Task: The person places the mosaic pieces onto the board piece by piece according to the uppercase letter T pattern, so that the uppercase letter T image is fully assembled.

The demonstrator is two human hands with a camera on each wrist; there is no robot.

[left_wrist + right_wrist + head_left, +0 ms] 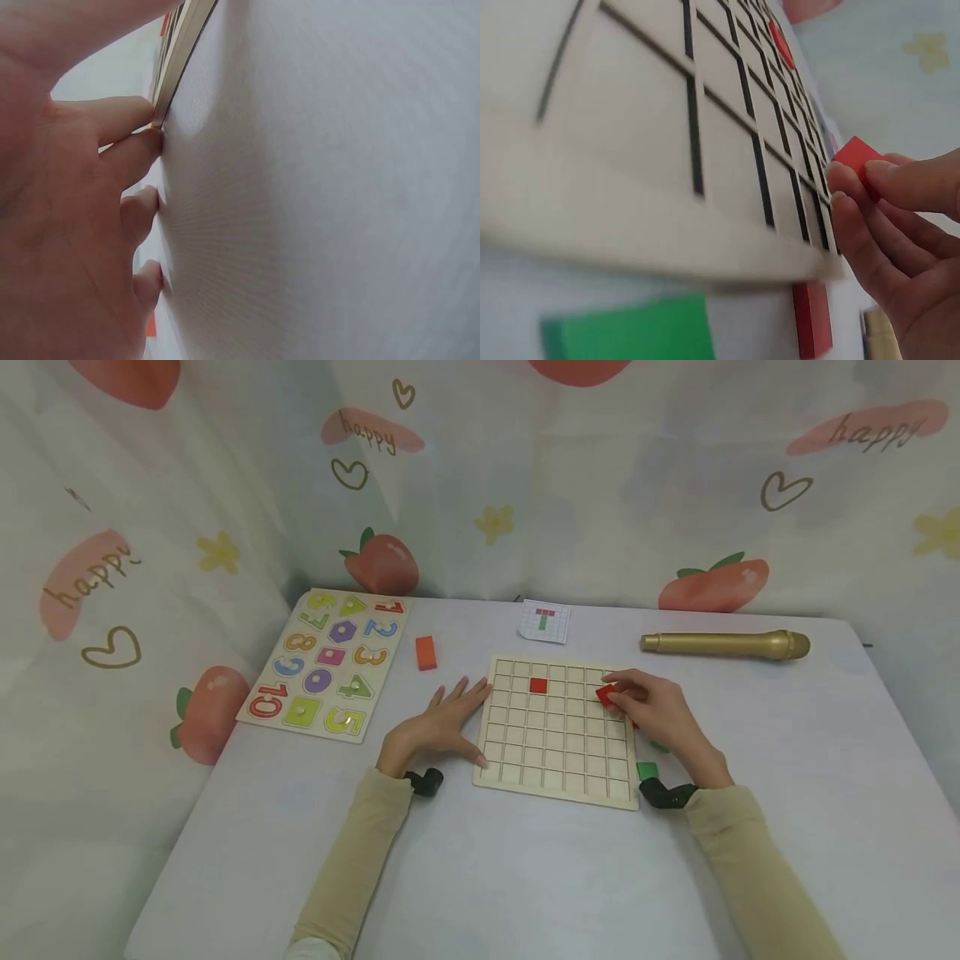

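Note:
A square wooden grid board (555,790) lies on the table, with one red square tile (538,686) in a cell of its second row. My left hand (438,727) is spread at the board's left side, thumb and fingertips right at its edge; the left wrist view shows the fingertips down at the table surface. Between thumb and fingers my right hand (652,706) pinches another red square tile (859,159), tilted, over the board's upper right cells. Beside the board's right edge lie a green square tile (647,771) and a red piece (812,321), the latter mostly hidden by the hand in the head view.
Behind the board is a small card (543,622) printed with a red and green T on a grid. An orange block (426,653) and a number-and-shape puzzle board (345,670) lie to the left. A gold microphone (723,645) rests at the back right, before a patterned curtain (600,510).

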